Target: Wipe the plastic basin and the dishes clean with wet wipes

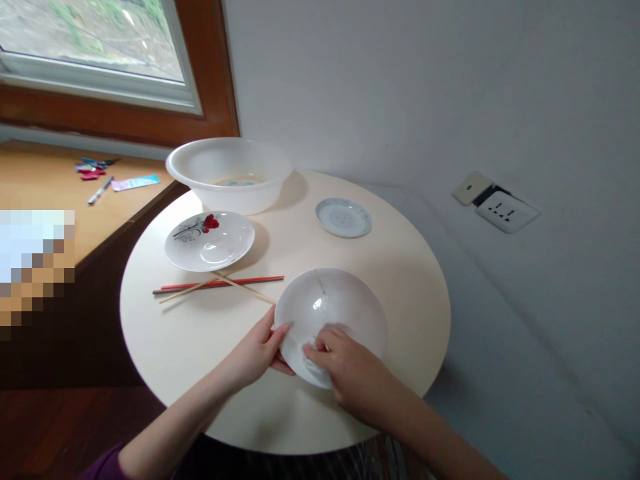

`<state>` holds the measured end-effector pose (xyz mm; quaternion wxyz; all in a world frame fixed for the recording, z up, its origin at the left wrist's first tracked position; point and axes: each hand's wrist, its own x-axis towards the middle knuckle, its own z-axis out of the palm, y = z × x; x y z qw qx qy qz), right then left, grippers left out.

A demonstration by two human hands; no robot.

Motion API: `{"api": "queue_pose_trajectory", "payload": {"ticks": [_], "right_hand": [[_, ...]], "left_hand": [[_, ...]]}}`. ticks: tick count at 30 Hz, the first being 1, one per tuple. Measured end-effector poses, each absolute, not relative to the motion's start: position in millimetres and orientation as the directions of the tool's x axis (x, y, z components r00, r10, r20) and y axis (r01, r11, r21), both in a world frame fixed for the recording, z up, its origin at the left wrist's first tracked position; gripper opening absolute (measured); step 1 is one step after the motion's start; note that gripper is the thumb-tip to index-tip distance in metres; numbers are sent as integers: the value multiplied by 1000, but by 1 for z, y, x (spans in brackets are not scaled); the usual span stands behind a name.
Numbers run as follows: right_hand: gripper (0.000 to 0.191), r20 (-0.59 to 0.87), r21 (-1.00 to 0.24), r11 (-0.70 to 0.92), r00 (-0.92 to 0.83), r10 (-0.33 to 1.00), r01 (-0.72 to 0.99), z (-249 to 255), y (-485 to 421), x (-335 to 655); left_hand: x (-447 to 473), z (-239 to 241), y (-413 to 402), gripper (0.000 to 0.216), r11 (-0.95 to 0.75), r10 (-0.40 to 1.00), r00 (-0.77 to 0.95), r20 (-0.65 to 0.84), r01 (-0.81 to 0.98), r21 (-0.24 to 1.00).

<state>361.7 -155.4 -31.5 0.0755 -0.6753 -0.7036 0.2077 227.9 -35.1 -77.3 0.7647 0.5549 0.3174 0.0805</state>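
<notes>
A shallow white plate (350, 313) is tilted toward me at the near side of the round table, a thin crack-like dark line running in from its far rim. My left hand (273, 350) grips its left edge, thumb on top and fingers underneath. Closed around a crumpled white cloth (314, 360), my right hand (340, 357) presses on the plate's near inner surface. Most of the cloth is hidden by the fingers, and I cannot tell whether it is fabric or tissue. Left of the plate lie crossed chopsticks (220, 283), some red or brown, others pale wood.
Behind the chopsticks sits a flower-patterned plate (225, 250). A large white basin (240, 200) stands at the back, with a small bluish plate (343, 218) to its right. The round table (410, 293) adjoins a wall with a socket (507, 210); a wooden desk (60, 177) is at left.
</notes>
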Motion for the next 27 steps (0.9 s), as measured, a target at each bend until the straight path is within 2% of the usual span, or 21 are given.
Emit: {"api": "queue_pose_trajectory", "payload": {"ticks": [4, 9, 13, 18, 23, 27], "right_hand": [[41, -192, -384, -87, 12, 981, 919, -42, -147, 345], [33, -145, -350, -110, 62, 988, 930, -43, -142, 339], [33, -222, -334, -93, 18, 975, 938, -40, -151, 341], [32, -129, -299, -62, 24, 991, 952, -44, -147, 339], [31, -192, -279, -59, 4, 981, 959, -43, -148, 340], [28, -138, -265, -49, 12, 990, 963, -41, -146, 341]], "left_hand": [[230, -80, -38, 42, 311, 548, 745, -381, 241, 919], [230, -83, -39, 38, 263, 550, 756, -356, 248, 932], [232, -83, -40, 36, 194, 584, 749, -313, 246, 950], [233, -83, -39, 35, 196, 565, 766, -305, 235, 952], [233, -82, -38, 33, 154, 564, 773, -291, 248, 956], [235, -81, -37, 29, 170, 543, 779, -315, 265, 949]]}}
